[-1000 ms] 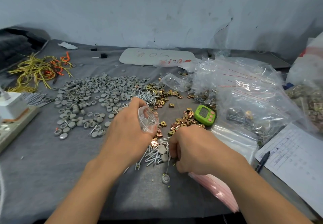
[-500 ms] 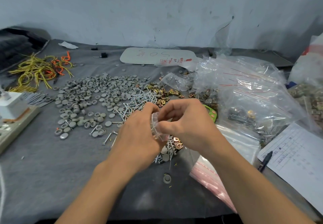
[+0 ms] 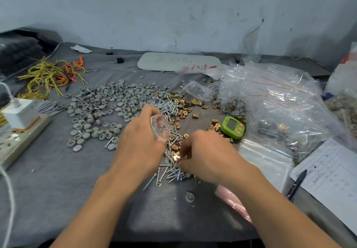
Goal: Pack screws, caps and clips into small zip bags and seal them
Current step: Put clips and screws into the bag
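Note:
My left hand (image 3: 141,143) holds a small clear zip bag (image 3: 161,128) with its mouth held open, just above the table. My right hand (image 3: 208,157) is down on the pile of silver screws (image 3: 170,172), with its curled fingertips pinching at a copper-coloured clip (image 3: 176,157). Grey round caps (image 3: 108,104) lie spread in a wide heap to the left. Brass clips (image 3: 185,106) lie scattered behind the hands.
A green timer (image 3: 232,128) sits right of the hands. Filled clear bags (image 3: 280,108) pile up at the right, flat empty bags (image 3: 266,158) in front of them. A paper sheet with a pen (image 3: 295,186) lies far right, a power strip (image 3: 17,141) and yellow ties (image 3: 48,75) left.
My right hand left the bag's mouth and dropped back down to the screw and clip pile. My left hand still holds the bag, a little higher on the table.

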Motion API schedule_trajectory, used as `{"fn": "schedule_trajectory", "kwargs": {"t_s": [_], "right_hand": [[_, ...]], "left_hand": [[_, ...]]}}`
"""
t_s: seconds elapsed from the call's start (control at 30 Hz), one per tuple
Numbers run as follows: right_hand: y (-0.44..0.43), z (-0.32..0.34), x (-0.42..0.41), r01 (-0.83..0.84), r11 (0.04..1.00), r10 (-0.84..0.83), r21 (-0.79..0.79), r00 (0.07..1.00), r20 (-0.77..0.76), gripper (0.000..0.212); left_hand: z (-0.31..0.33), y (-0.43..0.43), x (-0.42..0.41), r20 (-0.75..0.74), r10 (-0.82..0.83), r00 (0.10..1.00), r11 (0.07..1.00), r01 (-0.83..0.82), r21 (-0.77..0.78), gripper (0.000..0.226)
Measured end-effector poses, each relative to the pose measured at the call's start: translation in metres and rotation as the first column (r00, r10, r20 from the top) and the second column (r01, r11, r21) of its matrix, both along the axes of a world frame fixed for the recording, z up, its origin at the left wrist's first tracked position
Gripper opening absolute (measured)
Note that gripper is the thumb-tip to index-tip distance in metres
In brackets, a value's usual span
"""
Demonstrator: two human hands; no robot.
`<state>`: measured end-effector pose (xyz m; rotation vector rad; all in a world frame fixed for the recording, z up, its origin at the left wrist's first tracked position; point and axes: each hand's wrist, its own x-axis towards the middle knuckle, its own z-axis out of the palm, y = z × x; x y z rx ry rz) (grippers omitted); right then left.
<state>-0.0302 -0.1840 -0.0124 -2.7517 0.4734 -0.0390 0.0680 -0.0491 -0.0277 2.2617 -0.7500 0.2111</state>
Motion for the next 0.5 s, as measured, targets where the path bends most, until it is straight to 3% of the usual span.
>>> {"fn": "schedule_trajectory", "kwargs": {"t_s": [0.3, 0.5], "right_hand": [[0.0088, -0.0036, 0.0065, -0.052, 0.982, 0.042, -0.184, 0.998, -0.056, 0.011], [0.0023, -0.0003, 0.0067, -0.022, 0.995, 0.018, -0.098, 0.999, -0.034, 0.014]], "left_hand": [[-0.0003, 0.0009, -0.0003, -0.011, -0.002, 1.0, 1.0, 0.002, 0.005, 0.037], [0.0002, 0.0013, -0.0001, 0.0, -0.006, 1.0, 1.0, 0.006, 0.003, 0.038]]}}
